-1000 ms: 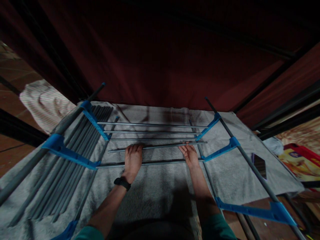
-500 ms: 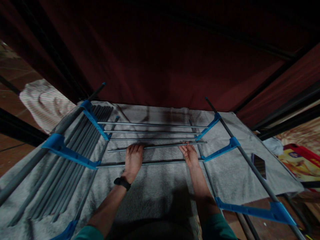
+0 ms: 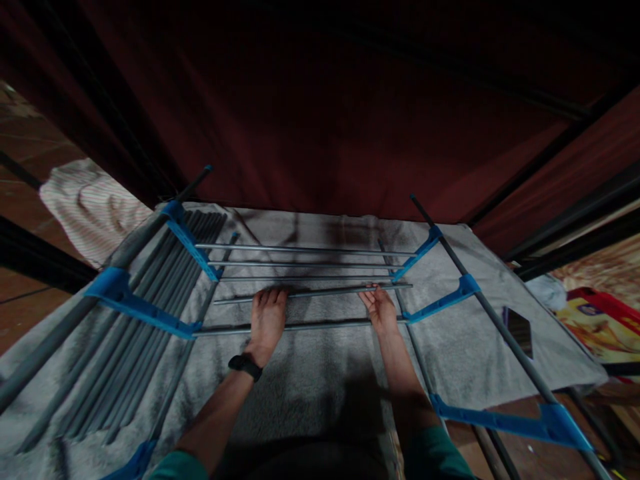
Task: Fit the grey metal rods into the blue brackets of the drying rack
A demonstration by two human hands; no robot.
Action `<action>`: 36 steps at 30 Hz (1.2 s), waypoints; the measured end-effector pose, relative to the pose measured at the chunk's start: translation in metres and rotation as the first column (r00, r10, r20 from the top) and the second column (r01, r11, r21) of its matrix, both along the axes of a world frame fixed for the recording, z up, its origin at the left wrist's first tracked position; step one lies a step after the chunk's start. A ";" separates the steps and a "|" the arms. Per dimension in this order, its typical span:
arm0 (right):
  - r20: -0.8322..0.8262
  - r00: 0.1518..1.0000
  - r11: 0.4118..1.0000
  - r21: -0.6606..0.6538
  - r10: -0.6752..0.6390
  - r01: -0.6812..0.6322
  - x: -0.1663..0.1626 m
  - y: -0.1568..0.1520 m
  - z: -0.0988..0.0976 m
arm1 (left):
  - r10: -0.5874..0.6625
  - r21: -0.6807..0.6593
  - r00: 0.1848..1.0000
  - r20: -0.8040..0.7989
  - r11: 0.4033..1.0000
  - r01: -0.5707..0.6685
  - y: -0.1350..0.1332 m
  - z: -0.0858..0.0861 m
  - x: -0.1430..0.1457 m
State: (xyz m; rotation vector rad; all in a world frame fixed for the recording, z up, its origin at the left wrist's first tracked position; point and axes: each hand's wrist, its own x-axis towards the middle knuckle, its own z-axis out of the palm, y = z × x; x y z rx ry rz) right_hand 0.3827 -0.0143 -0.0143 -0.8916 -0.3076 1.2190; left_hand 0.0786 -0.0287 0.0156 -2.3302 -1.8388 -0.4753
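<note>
A loose grey metal tube (image 3: 325, 292) lies crosswise in both hands, slightly raised at its right end. My left hand (image 3: 269, 317), with a dark band on the wrist, is closed over the tube left of its middle. Near the tube's right end, my right hand (image 3: 381, 310) holds it palm up between thumb and fingers. Around them stands a rack frame of grey tubes joined by blue plastic brackets (image 3: 145, 310) on the left and more blue brackets (image 3: 443, 300) on the right. A fitted crossbar (image 3: 325, 325) passes under both wrists; several other crossbars (image 3: 305, 265) span the far brackets.
Several loose grey tubes (image 3: 145, 333) lie side by side on the left of the grey cloth (image 3: 310, 373). A phone (image 3: 518, 331) rests at the right beyond the side tube. Dark red fabric (image 3: 320, 133) hangs behind, and a red-yellow package (image 3: 595, 327) is far right.
The held tube has shifted very slightly to the left. Both hands keep their hold in almost the same place.
</note>
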 end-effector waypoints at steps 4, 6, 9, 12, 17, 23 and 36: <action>-0.006 0.999 0.999 0.010 0.049 -0.049 0.000 -0.001 0.001 | -0.013 -0.005 1.000 -0.009 1.000 0.013 0.000 -0.001 0.000; -0.009 0.999 0.999 0.013 0.052 -0.052 0.000 -0.001 0.002 | -0.022 -0.011 1.000 -0.011 1.000 0.022 0.000 -0.001 0.000; -0.001 0.999 0.999 0.006 0.054 -0.054 -0.001 -0.002 0.003 | -0.057 -0.023 0.998 -0.005 0.998 0.057 0.000 -0.001 0.000; 0.006 0.998 0.998 -0.005 0.061 -0.061 -0.002 -0.002 0.004 | -0.132 -0.040 0.991 0.002 0.990 0.132 0.001 -0.002 0.001; 0.003 0.998 0.998 -0.014 0.061 -0.061 -0.001 -0.002 0.004 | -0.181 -0.043 0.983 -0.010 0.983 0.180 0.003 -0.004 0.000; -0.008 1.000 0.998 -0.047 0.030 -0.031 0.000 0.000 0.003 | -0.214 -0.053 0.977 0.011 0.975 0.215 0.006 -0.008 0.000; -0.024 0.999 0.996 -0.090 0.025 -0.027 0.005 0.003 -0.003 | -0.221 -0.086 0.972 -0.076 0.973 0.214 0.005 -0.001 0.005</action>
